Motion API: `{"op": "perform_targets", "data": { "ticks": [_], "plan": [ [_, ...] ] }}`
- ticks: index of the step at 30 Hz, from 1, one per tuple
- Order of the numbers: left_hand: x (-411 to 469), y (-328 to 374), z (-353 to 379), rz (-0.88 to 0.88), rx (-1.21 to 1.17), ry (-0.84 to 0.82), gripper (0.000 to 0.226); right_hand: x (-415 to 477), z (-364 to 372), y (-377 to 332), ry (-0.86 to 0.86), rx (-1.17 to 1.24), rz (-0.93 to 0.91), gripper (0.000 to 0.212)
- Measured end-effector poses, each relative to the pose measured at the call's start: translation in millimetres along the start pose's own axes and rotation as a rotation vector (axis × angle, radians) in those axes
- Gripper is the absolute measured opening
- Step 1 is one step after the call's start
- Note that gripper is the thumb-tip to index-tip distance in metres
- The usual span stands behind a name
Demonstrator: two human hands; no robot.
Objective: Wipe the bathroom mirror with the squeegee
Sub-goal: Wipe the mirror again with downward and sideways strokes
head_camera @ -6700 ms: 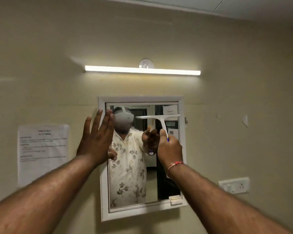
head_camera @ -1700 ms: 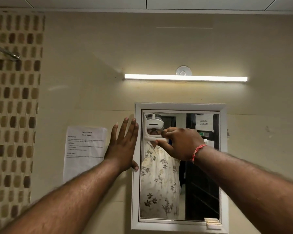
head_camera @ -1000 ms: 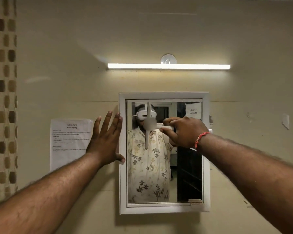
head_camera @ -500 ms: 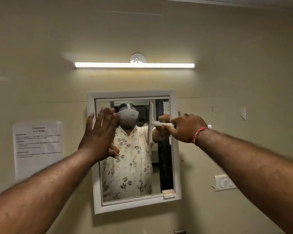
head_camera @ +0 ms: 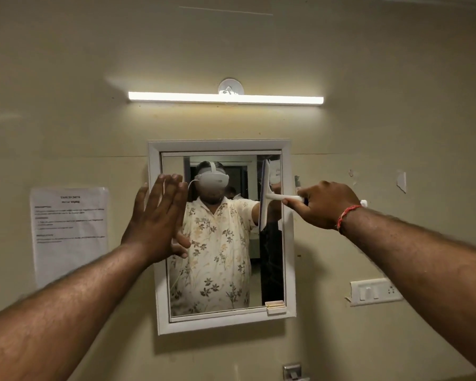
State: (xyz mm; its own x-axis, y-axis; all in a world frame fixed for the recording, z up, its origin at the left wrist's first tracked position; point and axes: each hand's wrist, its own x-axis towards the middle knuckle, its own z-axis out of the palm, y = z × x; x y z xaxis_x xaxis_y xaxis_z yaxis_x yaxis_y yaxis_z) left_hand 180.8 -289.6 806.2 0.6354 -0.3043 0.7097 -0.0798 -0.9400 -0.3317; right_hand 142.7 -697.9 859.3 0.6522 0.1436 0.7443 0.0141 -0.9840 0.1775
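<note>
A white-framed bathroom mirror (head_camera: 287, 243) hangs on the beige wall straight ahead. My right hand (head_camera: 323, 204) grips the handle of a white squeegee (head_camera: 267, 196). Its blade stands vertical against the glass near the mirror's upper right side. My left hand (head_camera: 157, 218) is flat with fingers spread, pressed over the mirror's left frame edge at mid height. The glass reflects a person in a floral shirt wearing a headset.
A lit tube light (head_camera: 226, 98) runs above the mirror. A printed paper sheet (head_camera: 69, 232) is stuck to the wall at left. A white switch plate (head_camera: 375, 292) sits at lower right. A small metal fitting (head_camera: 293, 372) shows under the mirror.
The squeegee has travelled from the mirror's left side to its right side with the blade vertical. Earlier the blade was horizontal. My left hand stays on the left frame edge.
</note>
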Motion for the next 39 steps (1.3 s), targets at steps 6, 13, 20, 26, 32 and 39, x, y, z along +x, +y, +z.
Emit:
{"op": "perform_targets", "data": {
  "ticks": [6, 13, 20, 26, 32, 39],
  "plan": [
    [-16.0, -47.7, 4.2, -0.114, -0.001, -0.126, 0.186, 0.4, -1.0, -54.0, 0.132, 0.140, -0.156, 0.065],
    [-27.6, -48.0, 17.7, -0.077, -0.017, -0.162, 0.181, 14.1, 6.7, -154.8, 0.100, 0.092, -0.385, 0.066],
    [-30.0, -42.3, 33.7, -0.086, -0.031, -0.107, 0.183, 19.8, 30.0, -194.7, 0.109, 0.014, -0.354, 0.075],
    [-28.8, -42.3, 41.7, -0.079, -0.023, -0.091, 0.184, 22.8, 54.5, -201.5, 0.050, 0.082, -0.278, 0.088],
    [-29.5, -42.2, 43.3, -0.073, -0.016, -0.078, 0.184, 22.4, 52.0, -212.0, 0.052, 0.084, -0.331, 0.077],
    [-30.7, -43.2, 45.1, -0.072, 0.006, -0.061, 0.185, 22.5, 56.6, -215.0, 0.023, 0.085, -0.314, 0.084]
  ]
}}
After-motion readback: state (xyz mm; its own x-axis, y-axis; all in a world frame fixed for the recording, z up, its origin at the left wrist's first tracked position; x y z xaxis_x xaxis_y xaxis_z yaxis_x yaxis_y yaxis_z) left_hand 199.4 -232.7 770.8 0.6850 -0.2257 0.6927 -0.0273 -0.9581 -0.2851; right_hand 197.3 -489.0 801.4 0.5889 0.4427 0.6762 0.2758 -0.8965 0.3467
